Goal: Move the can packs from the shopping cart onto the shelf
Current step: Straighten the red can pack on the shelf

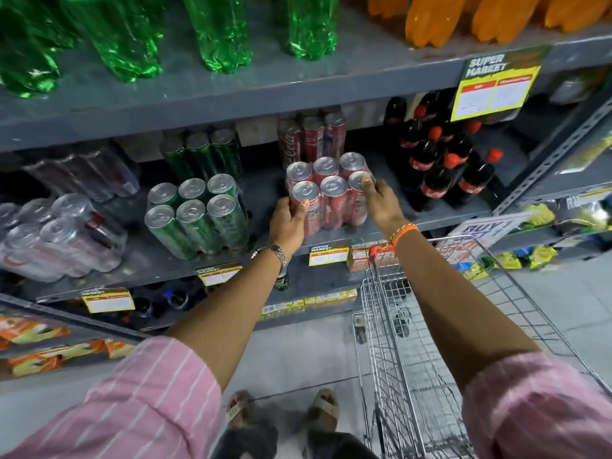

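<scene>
A shrink-wrapped pack of red cola cans (pixel 332 193) stands on the grey middle shelf (pixel 440 218), near its front edge. My left hand (pixel 287 226) grips the pack's left side, thumb on the front can. My right hand (pixel 381 202) holds the right side, with fingers over the top of the right front can. Another red can pack (pixel 313 137) stands behind it. The wire shopping cart (pixel 430 326) is at the lower right, below my right arm; no packs show in the part I see.
A green can pack (pixel 198 215) sits left of the red one, with another behind it and silver can packs (pixel 56 240) further left. Dark cola bottles (pixel 447 167) stand close on the right. The upper shelf holds green and orange bottles.
</scene>
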Motion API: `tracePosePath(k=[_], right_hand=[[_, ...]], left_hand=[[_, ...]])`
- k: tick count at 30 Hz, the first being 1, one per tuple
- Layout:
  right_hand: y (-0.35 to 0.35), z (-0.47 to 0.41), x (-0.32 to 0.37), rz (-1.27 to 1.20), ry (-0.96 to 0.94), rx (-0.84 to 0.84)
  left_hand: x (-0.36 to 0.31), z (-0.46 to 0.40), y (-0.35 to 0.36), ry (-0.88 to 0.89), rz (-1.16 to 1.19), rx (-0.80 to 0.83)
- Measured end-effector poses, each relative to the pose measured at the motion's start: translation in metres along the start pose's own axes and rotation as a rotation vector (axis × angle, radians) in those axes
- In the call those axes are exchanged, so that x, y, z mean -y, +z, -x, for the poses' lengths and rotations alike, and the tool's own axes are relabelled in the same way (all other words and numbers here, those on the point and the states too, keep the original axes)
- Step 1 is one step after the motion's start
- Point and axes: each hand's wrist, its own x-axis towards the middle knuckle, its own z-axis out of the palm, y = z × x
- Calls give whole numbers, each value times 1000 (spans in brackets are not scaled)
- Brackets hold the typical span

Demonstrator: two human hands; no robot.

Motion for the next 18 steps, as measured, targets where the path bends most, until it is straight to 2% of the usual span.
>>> tracePosePath(k=[5,18], right_hand=[[-1,1,-3,125,-29,-29],[-2,6,4,133,-39,-4]], left_hand=[[-2,-1,-3,18,-42,16],[-12,10,-11,-7,-78,77]])
